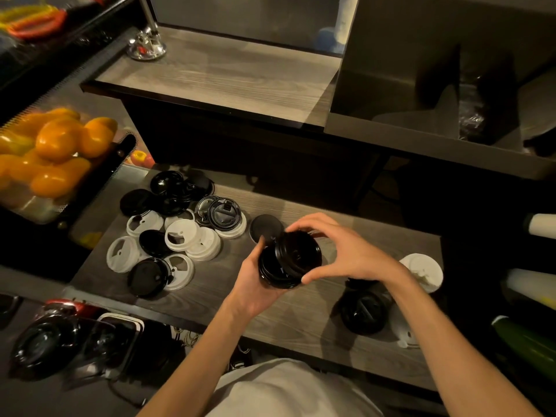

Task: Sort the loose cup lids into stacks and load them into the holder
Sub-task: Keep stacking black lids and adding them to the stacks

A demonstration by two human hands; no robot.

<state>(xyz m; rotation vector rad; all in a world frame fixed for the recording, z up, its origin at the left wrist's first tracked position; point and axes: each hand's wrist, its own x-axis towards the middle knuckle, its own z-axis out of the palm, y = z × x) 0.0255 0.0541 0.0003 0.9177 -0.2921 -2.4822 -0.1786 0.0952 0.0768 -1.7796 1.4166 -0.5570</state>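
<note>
Above the wood-grain counter (pixel 301 320), the left hand (pixel 255 284) cups a short stack of black lids (pixel 288 260) from below, fingers curled around it, while the right hand (pixel 340 251) pinches the stack's top lid between thumb and fingertips. To the left lies a loose heap of black and white lids (pixel 174 233), one lone black lid (pixel 264 227) just behind the hands, and to the right stand a black stack (pixel 364 311) and a white stack (pixel 421 272). No writing on any lid can be read.
</note>
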